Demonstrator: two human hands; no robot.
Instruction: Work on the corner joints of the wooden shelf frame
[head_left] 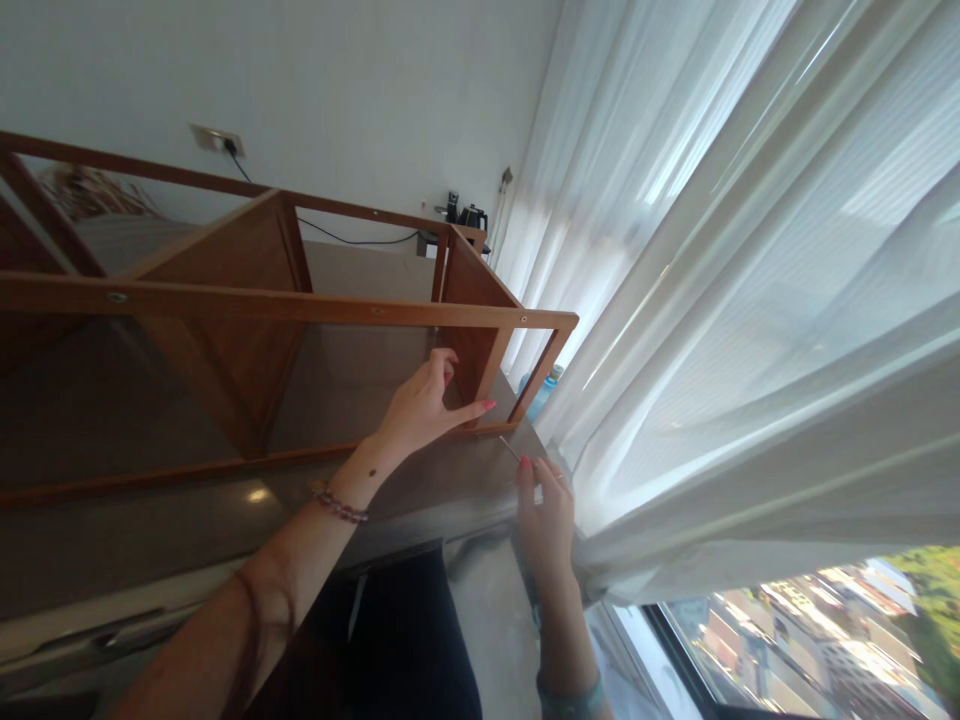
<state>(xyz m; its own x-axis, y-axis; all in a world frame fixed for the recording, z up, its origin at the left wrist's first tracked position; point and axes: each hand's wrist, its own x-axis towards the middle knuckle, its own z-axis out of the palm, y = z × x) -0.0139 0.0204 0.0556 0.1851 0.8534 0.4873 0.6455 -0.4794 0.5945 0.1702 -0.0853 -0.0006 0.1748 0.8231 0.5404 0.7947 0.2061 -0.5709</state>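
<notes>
A brown wooden shelf unit [330, 308] with panelled dividers lies across the grey surface in front of me. Near its right end my left hand [427, 400] reaches to the frame, wearing a beaded bracelet [339, 505]. Its thumb stretches toward the foot of an upright post [491, 375], with the other fingers curled and apart from it. Whether the thumb touches the wood I cannot tell. Lower right, my right hand [547, 515] pinches a thin metal rod [510, 448], its tip pointing toward the frame's lower rail. Fingers hide the rod's other end.
White curtains [675, 300] hang close along the right side. A blue-tinted bottle [541, 392] stands behind the frame's right end. At the back are a black kettle [472, 217] and a wall socket [217, 140] with a cable. A window [810, 640] is at lower right.
</notes>
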